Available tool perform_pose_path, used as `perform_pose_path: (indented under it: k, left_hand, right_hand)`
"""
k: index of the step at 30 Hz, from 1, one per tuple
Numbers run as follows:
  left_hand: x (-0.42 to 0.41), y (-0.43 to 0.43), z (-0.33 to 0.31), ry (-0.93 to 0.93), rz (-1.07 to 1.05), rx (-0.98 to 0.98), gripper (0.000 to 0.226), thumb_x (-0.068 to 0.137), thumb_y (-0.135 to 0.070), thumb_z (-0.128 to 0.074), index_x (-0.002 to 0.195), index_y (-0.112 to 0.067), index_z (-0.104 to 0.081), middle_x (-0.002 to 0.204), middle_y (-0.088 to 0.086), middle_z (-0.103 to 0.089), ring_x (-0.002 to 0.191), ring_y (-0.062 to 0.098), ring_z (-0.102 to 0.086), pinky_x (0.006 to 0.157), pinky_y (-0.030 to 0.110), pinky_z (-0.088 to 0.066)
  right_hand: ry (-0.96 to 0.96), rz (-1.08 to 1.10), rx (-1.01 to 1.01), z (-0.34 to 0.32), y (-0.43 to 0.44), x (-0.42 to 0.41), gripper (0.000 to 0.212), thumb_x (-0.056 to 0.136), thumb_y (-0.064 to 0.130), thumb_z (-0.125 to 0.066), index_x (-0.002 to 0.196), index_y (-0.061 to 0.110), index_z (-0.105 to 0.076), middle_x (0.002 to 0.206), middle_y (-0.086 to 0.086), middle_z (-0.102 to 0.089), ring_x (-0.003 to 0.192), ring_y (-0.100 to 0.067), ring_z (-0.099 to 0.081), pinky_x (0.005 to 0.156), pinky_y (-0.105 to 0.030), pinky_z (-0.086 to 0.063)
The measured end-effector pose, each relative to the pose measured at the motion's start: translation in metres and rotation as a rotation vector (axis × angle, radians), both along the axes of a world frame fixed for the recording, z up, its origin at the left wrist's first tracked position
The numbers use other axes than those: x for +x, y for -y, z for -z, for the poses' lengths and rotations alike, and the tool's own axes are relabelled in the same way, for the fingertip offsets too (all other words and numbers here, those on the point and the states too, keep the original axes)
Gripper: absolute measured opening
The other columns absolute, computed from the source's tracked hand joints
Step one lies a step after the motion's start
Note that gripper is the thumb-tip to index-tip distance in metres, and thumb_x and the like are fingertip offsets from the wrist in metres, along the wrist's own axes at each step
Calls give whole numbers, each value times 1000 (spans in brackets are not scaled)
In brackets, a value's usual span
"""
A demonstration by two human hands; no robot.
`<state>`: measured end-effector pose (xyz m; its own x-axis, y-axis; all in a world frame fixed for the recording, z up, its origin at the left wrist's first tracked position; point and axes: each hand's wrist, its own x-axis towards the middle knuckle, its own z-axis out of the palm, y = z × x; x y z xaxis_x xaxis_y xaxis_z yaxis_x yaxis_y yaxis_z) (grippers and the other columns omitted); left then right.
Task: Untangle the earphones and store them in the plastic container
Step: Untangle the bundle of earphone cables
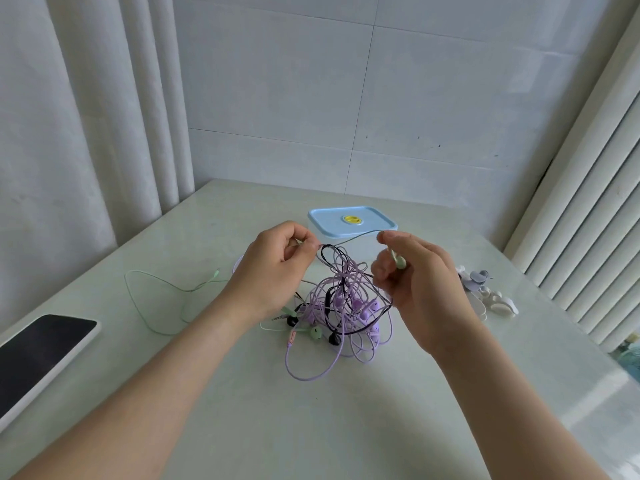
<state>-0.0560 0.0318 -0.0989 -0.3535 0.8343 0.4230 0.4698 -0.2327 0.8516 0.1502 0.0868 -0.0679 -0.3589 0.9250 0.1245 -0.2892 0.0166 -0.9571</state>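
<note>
Tangled purple, black and green earphones (341,306) hung onto the pale table (242,427) beneath their thin green cable (353,238), pinched taut sideways between left hand (273,268) and right hand (415,285); the lidded blue-topped plastic container (351,221) stood just behind.

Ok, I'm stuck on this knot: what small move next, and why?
Probably draw the green earbud in the right hand away to the right: its cord runs to the pinching left hand, where the purple and black tangle hangs, so it may slide free.
</note>
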Motion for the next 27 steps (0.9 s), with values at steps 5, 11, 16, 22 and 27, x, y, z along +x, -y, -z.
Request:
perform_pose_path:
  k: [5, 11, 16, 22, 27]
  left_hand:
    - [-2, 6, -9, -5, -1, 90, 11, 98, -32, -73, 91, -25, -68, 62, -9, -31, 56, 14, -31, 55, 29, -32]
    - [1, 11, -18, 49, -52, 217, 12, 98, -31, -74, 93, -22, -68, 62, -1, -35, 59, 16, -35, 55, 34, -38]
    - [5, 15, -25, 96, -26, 283, 13, 101, -30, -70, 94, -21, -65, 91, 14, -64, 57, 8, -43, 52, 32, -40]
    - [4, 16, -25, 142, -29, 319, 17, 107, -28, -61, 98, -14, -57, 82, 3, -74, 50, 13, -45, 49, 26, -36]
    - [-4, 13, -23, 312, -45, 251, 16, 113, -26, -48, 105, -12, -45, 92, 6, -81, 41, 14, -27, 42, 20, -30]
  right_hand:
    - [288, -91, 269, -5, 12, 2, 27, 90, 12, -76, 84, -13, -65, 54, -11, -57, 47, -23, -44, 48, -26, -31]
    - [575, -183, 466, -1, 31, -7, 35, 102, 29, -68, 78, 5, -77, 71, -9, -77, 51, -33, -72, 43, -22, -42]
    - [587, 26, 601, 10, 28, -14, 20, 94, 29, -76, 106, 27, -60, 54, -8, -68, 41, -24, -65, 49, -29, -52]
    - [796, 248, 929, 29, 11, -18, 8, 88, 26, -79, 88, 34, -80, 49, 9, -48, 50, -17, -39, 56, -30, -47]
    - [834, 313, 1052, 26, 7, -12, 21, 88, 19, -78, 100, 36, -83, 70, 15, -52, 61, -10, -52, 53, -30, -44]
